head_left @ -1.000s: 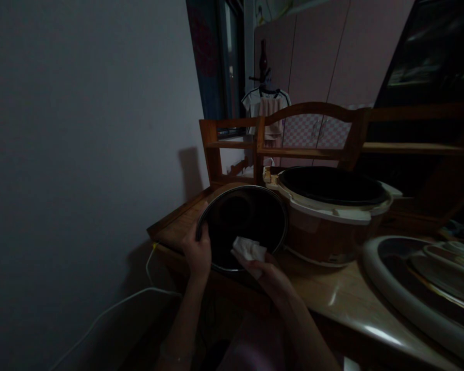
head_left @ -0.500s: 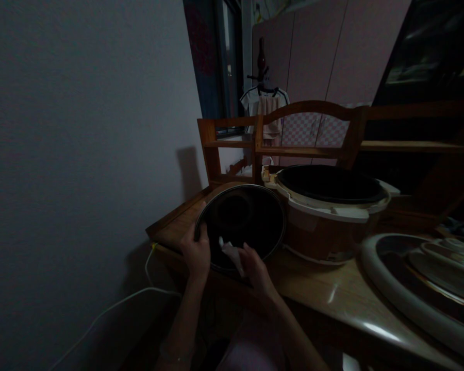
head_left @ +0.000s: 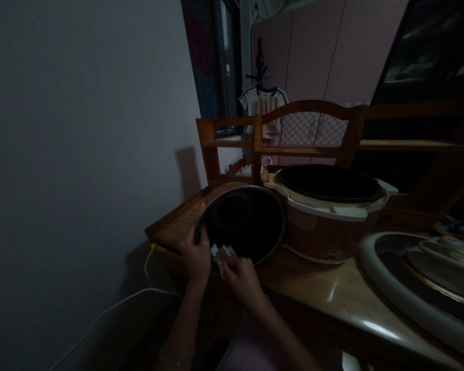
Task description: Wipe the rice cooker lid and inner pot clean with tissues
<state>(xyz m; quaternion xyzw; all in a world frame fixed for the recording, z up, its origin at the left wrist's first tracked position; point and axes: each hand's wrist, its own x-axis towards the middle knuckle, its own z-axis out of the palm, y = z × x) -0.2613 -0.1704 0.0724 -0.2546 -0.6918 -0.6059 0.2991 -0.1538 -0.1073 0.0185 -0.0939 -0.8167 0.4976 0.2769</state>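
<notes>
A dark round inner pot point(head_left: 251, 221) is tilted toward me at the table's front edge, its opening facing me. My left hand point(head_left: 196, 252) grips its left rim, thumb inside and fingers around the outside. In my right hand point(head_left: 237, 273) is a crumpled white tissue point(head_left: 219, 254), pinched by the fingers and pressed at the pot's lower-left rim, close to my left hand. The underside of the pot is out of sight. Just right of the pot stands the rice cooker body point(head_left: 320, 226), with a black round opening on top.
The cooker's large round lid point(head_left: 421, 278) lies on the wooden table point(head_left: 317, 288) at the right. A wooden shelf rack point(head_left: 301, 150) rises along the back. A white wall point(head_left: 100, 154) bounds the left, with a white cable point(head_left: 119, 305) hanging below the table's left corner.
My right hand has moved left with the tissue, from the pot's lower middle to its lower-left rim. My left hand keeps its hold, and the pot is nearly still.
</notes>
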